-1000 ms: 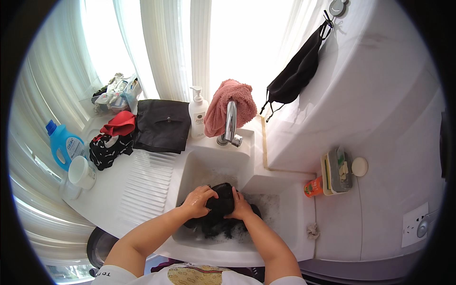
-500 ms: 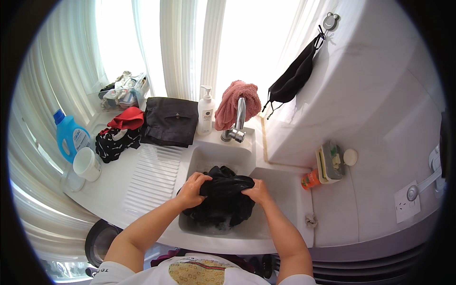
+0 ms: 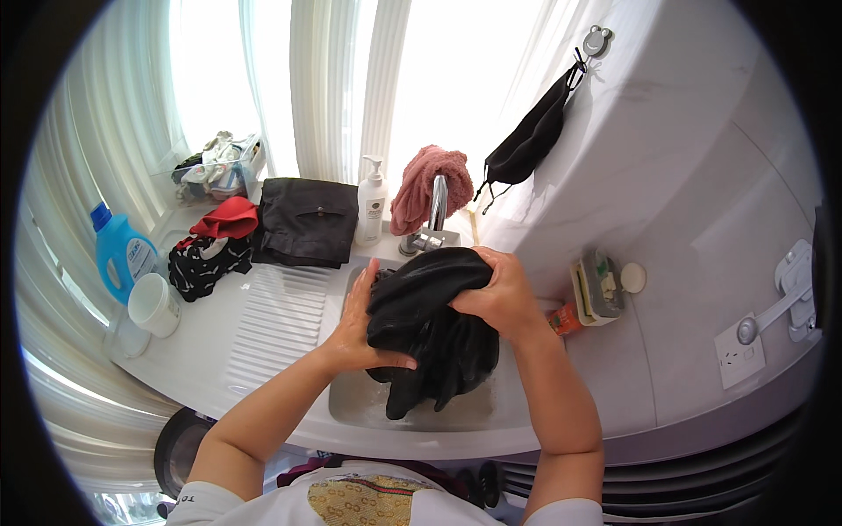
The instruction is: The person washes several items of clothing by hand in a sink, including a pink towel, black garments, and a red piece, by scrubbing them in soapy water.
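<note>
Lifted since the earlier frame, the black cloth (image 3: 434, 329) now hangs bunched over the sink (image 3: 395, 438) at the centre of the frame, and the right hand (image 3: 500, 294) has risen with it. That hand is closed on the cloth's upper right, while the left hand (image 3: 355, 324) lies spread along its left side, thumb across the lower front, seemingly supporting more than gripping. From the right hand the bundle lies to the left and downward, its long axis slanting from upper right to a drooping tail at lower left; the right hand is nearer the top, the left nearer the tail. Some right fingers are hidden in the folds, the garment's kind is hard to make out, and the cloth covers much of the basin
</note>
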Available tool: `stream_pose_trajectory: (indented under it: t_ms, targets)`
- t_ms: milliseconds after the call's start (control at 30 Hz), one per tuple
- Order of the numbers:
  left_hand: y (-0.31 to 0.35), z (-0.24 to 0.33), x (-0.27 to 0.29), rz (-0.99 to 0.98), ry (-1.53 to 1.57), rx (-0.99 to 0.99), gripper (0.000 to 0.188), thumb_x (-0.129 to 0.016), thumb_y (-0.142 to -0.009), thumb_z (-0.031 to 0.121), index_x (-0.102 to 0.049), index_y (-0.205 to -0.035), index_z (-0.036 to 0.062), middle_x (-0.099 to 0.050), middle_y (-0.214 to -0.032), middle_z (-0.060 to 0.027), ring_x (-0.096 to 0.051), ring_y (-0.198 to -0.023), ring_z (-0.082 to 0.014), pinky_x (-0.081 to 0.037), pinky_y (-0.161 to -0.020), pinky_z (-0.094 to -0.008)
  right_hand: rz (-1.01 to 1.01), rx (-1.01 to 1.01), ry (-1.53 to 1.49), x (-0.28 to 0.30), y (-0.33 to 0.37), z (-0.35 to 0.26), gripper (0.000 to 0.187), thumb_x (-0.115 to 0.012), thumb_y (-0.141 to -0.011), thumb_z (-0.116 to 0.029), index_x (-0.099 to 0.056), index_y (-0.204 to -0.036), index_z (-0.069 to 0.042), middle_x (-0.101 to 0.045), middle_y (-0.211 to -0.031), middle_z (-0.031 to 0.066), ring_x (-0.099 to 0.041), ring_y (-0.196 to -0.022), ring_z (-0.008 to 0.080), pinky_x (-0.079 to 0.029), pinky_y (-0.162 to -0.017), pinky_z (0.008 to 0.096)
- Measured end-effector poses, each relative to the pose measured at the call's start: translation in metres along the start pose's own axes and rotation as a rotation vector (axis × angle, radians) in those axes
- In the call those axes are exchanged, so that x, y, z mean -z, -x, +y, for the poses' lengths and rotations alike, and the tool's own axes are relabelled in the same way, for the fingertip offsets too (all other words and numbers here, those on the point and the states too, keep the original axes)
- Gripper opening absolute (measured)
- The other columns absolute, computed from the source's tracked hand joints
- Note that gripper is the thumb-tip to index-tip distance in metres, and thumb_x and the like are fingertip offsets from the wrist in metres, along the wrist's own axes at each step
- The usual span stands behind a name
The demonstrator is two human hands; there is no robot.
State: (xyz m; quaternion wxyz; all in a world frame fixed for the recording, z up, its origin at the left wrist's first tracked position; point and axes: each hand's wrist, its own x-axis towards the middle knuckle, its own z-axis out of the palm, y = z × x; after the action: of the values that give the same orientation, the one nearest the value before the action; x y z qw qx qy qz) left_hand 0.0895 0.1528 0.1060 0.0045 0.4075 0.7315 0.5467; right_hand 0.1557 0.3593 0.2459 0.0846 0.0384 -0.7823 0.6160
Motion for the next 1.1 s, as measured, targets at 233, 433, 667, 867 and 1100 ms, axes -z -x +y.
stream_pose_trajectory:
  t_ms: [233, 433, 667, 867, 1100]
  targets:
    - [0.006, -0.042, -0.033, -0.106, 0.220, 0.238, 0.073, -0.084, -0.063, 0.012, -0.051, -0.129, 0.0058, -0.060, -0.119, -0.0146, -0.058, -0.109, -0.0311, -0.044, -0.098, -0.0405, -0.175, -0.228, 0.459, 0.019, -0.008, 0.046, 0.047, -0.077, -0.062, -0.024, -0.063, -0.096, 0.005, -0.067, -0.089, 0.0136, -0.063, -0.085, 0.0236, -0.049, -0.079, 0.0339]
    - [0.005, -0.088, -0.028, 0.175, 0.291, 0.716, 0.055, -0.074, -0.064, -0.003, -0.057, -0.115, 0.0033, -0.066, -0.105, -0.0140, -0.063, -0.098, -0.0238, -0.051, -0.085, -0.0354, -0.259, -0.394, 0.351, 0.040, 0.020, 0.181, 0.079, -0.084, -0.063, -0.036, -0.051, -0.125, 0.000, -0.059, -0.119, 0.0175, -0.056, -0.113, 0.0281, -0.044, -0.095, 0.0371]
    - [0.012, -0.079, -0.068, -0.459, -0.748, 0.708, 0.099, -0.073, -0.069, 0.024, -0.018, -0.151, 0.0333, -0.002, -0.155, -0.0238, -0.036, -0.130, -0.0445, -0.042, -0.099, -0.0512, -0.639, -0.552, 0.903, -0.020, 0.049, 0.295, 0.106, -0.072, -0.072, -0.059, -0.014, -0.153, -0.024, -0.006, -0.158, 0.0181, -0.010, -0.144, 0.0413, -0.025, -0.112, 0.0537]
    - [0.026, -0.131, -0.107, -0.758, -0.992, 0.514, 0.101, -0.074, -0.069, 0.038, -0.017, -0.152, 0.0263, 0.002, -0.158, -0.0194, -0.001, -0.145, -0.0413, -0.012, -0.113, -0.0605, -0.551, -0.193, 1.301, -0.079, 0.039, 0.332, 0.066, -0.058, -0.088, -0.034, -0.038, -0.141, -0.001, -0.007, -0.158, 0.0133, -0.007, -0.146, 0.0332, -0.016, -0.115, 0.0504]
    - [0.015, -0.186, -0.135, -0.887, -0.816, 0.656, 0.091, -0.074, -0.067, 0.038, -0.036, -0.145, 0.0140, -0.016, -0.154, -0.0223, -0.016, -0.141, -0.0426, -0.019, -0.114, -0.0538, -0.462, -0.441, 0.733, -0.077, 0.028, 0.408, 0.060, -0.053, -0.086, -0.028, -0.042, -0.138, 0.000, -0.029, -0.151, 0.0188, -0.030, -0.138, 0.0349, -0.027, -0.112, 0.0456]
